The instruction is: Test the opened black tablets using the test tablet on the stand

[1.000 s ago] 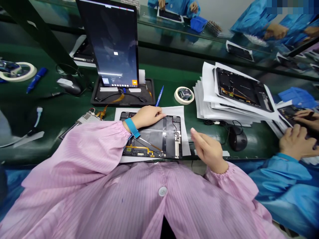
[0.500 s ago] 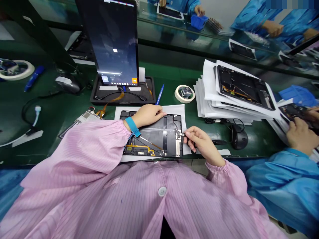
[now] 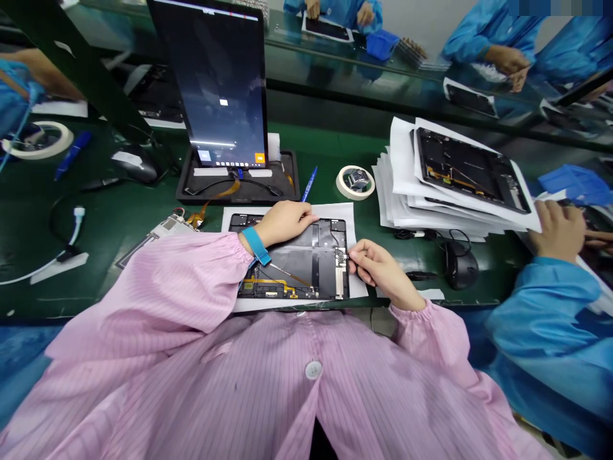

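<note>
I have the left hand (image 3: 285, 223) resting on the top edge of the opened tablet (image 3: 297, 262), which lies back-open on a white sheet (image 3: 357, 287) near the front edge of the green worktop (image 3: 325, 166). That hand is relaxed and loosely curled, gripping nothing I can make out, with a blue wrist strap (image 3: 255, 246) just behind it. The right hand (image 3: 383, 271) sits at the tablet's right edge, its thumb and forefinger drawn into a narrow pinch right against a small circuit board (image 3: 341, 259). I cannot tell from this view whether anything is caught between them. Gold flex cable (image 3: 271, 289) runs along the tablet's lower edge.

Beyond the sheet, toward the back of the worktop, a second tablet (image 3: 220, 83) stands upright in a black tray (image 3: 239, 191), lit. A blue pen (image 3: 309, 183) and a roll of masking tape (image 3: 354, 182) lie just beside that tray. To the right are a black mouse (image 3: 460, 265) and a stack of white sheets (image 3: 397, 191) topped by another opened tablet (image 3: 472, 169). At the far right, a co-worker's hand (image 3: 558, 233) and blue sleeve (image 3: 541, 313) reach toward the papers.
</note>
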Tool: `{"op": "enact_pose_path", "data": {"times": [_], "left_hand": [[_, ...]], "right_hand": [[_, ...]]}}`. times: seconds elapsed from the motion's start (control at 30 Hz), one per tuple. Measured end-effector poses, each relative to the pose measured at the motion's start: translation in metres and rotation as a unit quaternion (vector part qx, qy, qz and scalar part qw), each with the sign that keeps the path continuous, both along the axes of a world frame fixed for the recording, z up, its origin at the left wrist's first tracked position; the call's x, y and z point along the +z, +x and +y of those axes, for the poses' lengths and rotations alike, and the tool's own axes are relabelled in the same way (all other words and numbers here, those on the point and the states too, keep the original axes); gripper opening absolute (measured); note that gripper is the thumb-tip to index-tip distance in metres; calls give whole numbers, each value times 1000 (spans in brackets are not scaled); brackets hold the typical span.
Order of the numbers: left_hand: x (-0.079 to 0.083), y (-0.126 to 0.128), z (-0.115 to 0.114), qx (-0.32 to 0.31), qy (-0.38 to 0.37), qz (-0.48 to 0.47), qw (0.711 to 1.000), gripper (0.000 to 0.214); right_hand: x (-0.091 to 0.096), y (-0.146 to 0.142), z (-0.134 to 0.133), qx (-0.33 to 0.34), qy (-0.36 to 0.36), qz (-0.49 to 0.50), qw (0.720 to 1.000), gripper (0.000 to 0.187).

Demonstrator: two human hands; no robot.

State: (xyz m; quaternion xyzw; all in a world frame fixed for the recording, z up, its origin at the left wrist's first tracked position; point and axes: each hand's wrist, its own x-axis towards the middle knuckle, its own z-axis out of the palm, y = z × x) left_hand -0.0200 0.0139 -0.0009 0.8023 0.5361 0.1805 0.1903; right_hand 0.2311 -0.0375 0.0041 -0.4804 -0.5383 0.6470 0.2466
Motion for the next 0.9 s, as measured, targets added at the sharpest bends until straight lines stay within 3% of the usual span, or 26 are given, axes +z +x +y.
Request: {"op": "enact_pose_path", "data": {"times": [0.13,0.2,0.27,0.33,0.43,0.53,0.73,0.83,0.9], "left_hand": [[5,1,-3,7,2,13,1000,34],[7,1,-4,18,6,18,1000,35],[8,2,-5,25,7,17,1000,36],[7,3,-6,22,4,10,1000,38],[6,5,-6,7,0,2,1000,39],[5,7,-6,-2,3,6,1000,41],[1,6,-5,-2,1,20,1000,42],[1,5,-6,-7,-4,24,1000,42],[1,5,-6,-8,-13,28,1000,41]], "right_hand": [[-2,0,-3,18,39,-42,998,36],[1,-2,-10,4,136,-133,982,34],[5,-6,-21,-22,279,-265,923,32],[9,-13,-33,-25,392,-381,837,34],[10,-23,-47,10,453,-483,749,40],[3,-29,-51,36,467,-530,707,45],[-5,-34,-50,20,476,-540,694,49],[4,-21,-49,29,469,-494,732,47],[10,5,-41,-33,490,-425,760,39]]}}
